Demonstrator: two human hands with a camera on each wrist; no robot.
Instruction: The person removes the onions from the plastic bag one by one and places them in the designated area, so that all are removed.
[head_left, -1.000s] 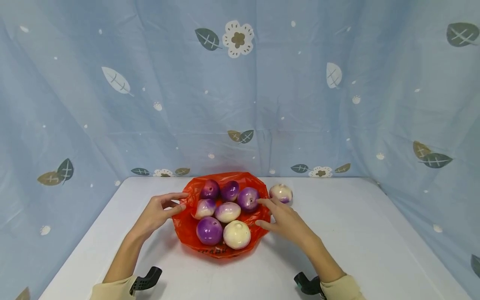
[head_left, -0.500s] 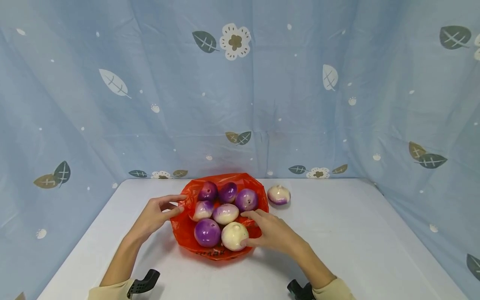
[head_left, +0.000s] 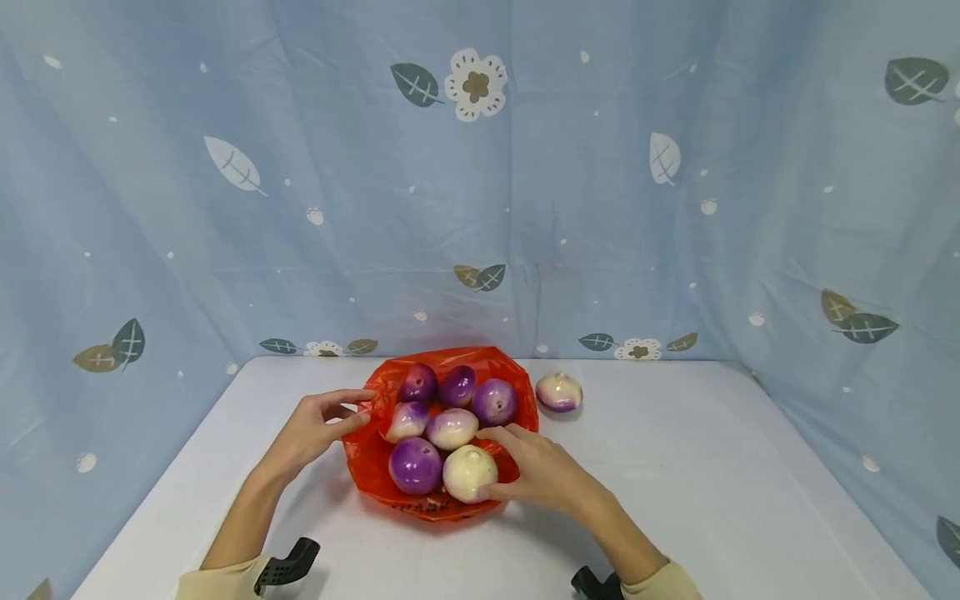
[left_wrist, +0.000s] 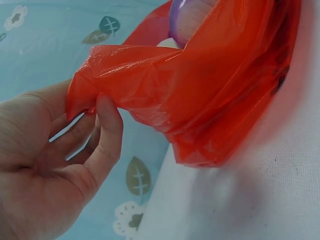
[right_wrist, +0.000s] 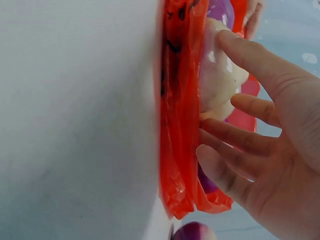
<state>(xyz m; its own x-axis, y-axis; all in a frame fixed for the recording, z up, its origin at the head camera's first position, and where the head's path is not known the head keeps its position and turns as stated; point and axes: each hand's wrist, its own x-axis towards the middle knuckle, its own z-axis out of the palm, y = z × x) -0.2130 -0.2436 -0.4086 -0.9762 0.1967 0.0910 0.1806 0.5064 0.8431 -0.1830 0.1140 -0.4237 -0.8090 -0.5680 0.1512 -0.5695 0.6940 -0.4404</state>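
A red plastic bag (head_left: pixel 364 454), its mouth spread wide, holds several glossy purple and cream onion-shaped vegetables. My left hand (head_left: pixel 321 425) pinches the bag's left rim between thumb and fingers; the left wrist view shows the hand (left_wrist: pixel 65 150) gripping the folded red edge. At the bag's front right, my right hand (head_left: pixel 540 467) has its thumb and fingers around a cream onion (head_left: pixel 467 472). In the right wrist view the thumb lies on that onion (right_wrist: pixel 212 75), and the hand's (right_wrist: pixel 270 135) other fingers reach along its far side and the bag.
One more purple and cream onion (head_left: pixel 558 392) lies on the white table (head_left: pixel 675 483), behind and to the right of the bag. A blue patterned curtain (head_left: pixel 337 225) hangs behind the table and along its sides.
My right hand has moved left and toward me from the bag's right rim to the cream onion in front. The left hand stays at the left rim.
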